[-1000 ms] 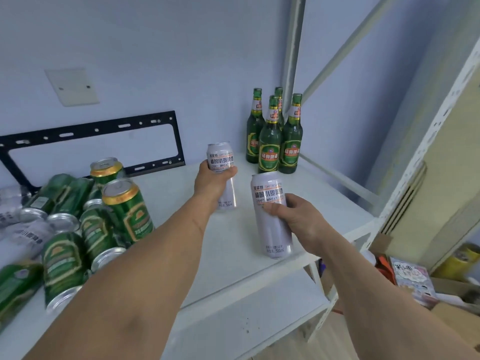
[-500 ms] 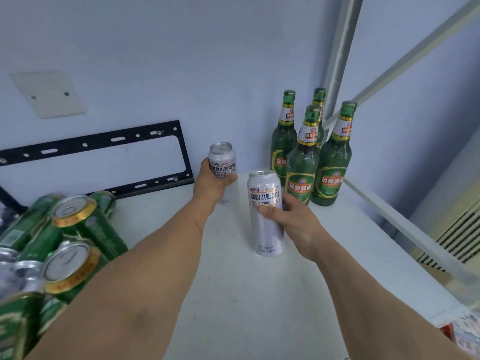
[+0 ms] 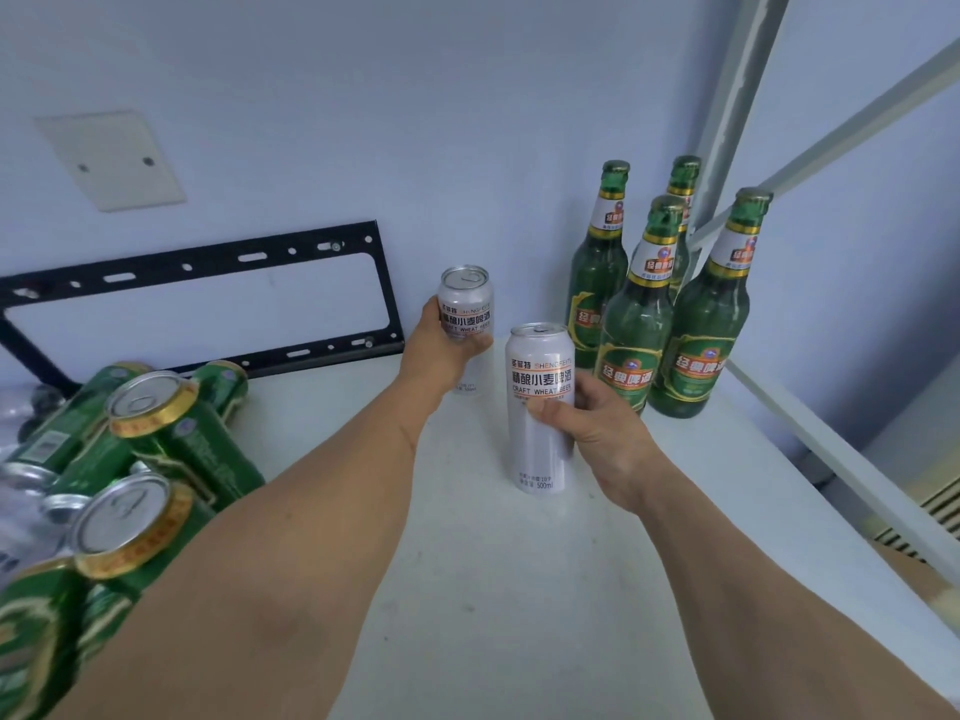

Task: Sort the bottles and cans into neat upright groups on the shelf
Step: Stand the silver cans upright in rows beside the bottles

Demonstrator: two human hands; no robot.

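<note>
While each hand (image 3: 441,350) (image 3: 597,428) grips a silver can (image 3: 465,304) (image 3: 537,407), bare shelf (image 3: 519,589) lies ahead.

Both bare forearms are extended from the bottom of the frame toward its centre. The left hand (image 3: 439,350) is curled around a silver can (image 3: 466,309), centre frame. The right hand (image 3: 597,433) is wrapped around a second silver can (image 3: 537,407), thumb pressed across its front.

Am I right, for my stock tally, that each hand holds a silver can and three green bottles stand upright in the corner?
Not quite: the head view shows four green bottles upright in the corner, not three. The left hand and right hand do each hold a silver can.
</note>
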